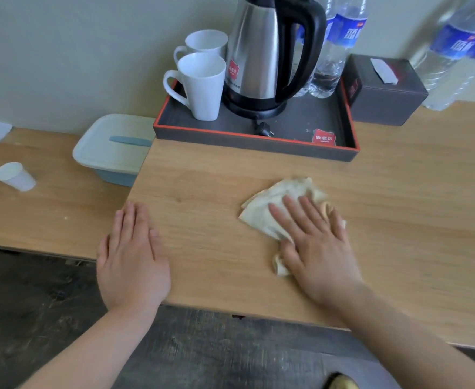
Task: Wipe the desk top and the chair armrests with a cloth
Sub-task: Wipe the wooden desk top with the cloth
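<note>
Beige cloth (275, 209) under right hand (314, 242) (flat)

Ahead of me a dark tray (258, 141) with a red rim holds a steel kettle (261, 51), its plug (265, 128) lying loose on the tray floor, and two white mugs (199, 85) at the kettle's left. Water bottles (340, 46) stand behind the kettle. A dark tissue box (385, 96) sits just right of the tray. To my left: a pale lidded container (112, 147), then a white paper cup (14, 176) on its side
</note>
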Action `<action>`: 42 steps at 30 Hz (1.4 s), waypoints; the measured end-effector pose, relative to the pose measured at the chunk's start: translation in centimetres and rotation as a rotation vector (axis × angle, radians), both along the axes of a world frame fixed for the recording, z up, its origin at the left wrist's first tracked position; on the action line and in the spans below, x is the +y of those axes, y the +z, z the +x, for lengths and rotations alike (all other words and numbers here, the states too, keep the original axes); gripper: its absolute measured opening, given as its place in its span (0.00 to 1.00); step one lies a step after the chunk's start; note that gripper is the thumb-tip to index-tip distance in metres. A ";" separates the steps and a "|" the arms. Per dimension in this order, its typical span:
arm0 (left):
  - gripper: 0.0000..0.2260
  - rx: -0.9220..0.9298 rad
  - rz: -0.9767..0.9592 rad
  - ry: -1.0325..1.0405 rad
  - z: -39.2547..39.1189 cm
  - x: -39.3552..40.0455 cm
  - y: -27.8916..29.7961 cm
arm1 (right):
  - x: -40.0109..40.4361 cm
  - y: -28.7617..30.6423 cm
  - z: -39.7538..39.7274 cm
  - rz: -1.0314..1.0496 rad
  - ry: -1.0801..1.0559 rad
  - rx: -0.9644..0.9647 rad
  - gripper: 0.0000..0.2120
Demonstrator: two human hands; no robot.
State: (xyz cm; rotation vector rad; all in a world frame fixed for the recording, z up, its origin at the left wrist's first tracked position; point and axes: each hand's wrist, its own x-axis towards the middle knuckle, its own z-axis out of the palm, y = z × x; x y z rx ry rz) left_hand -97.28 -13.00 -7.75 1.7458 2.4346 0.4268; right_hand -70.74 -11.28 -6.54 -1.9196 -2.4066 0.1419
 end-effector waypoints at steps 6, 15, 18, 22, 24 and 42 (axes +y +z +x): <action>0.24 0.030 0.028 -0.003 0.1 0.0 -0.2 | 6.8 -0.1 -5.7 -0.057 -0.572 0.124 0.29; 0.27 0.058 -0.018 -0.048 -1.1 1.6 -2.7 | -8.6 -0.2 4.2 0.033 0.000 0.058 0.28; 0.28 0.103 -0.010 -0.231 3.6 1.1 -1.8 | -5.5 0.3 11.0 -0.053 -0.429 0.013 0.28; 0.24 0.024 0.004 -0.396 13.2 1.5 0.1 | 2.1 0.3 9.5 -0.071 -0.921 0.110 0.28; 0.23 -0.022 -0.023 -0.410 17.0 2.2 0.7 | 2.1 -0.2 6.2 -0.039 -0.785 0.140 0.29; 0.25 0.077 -0.043 -0.488 28.1 4.5 0.4 | 5.2 -0.4 17.4 -0.081 -0.608 0.071 0.28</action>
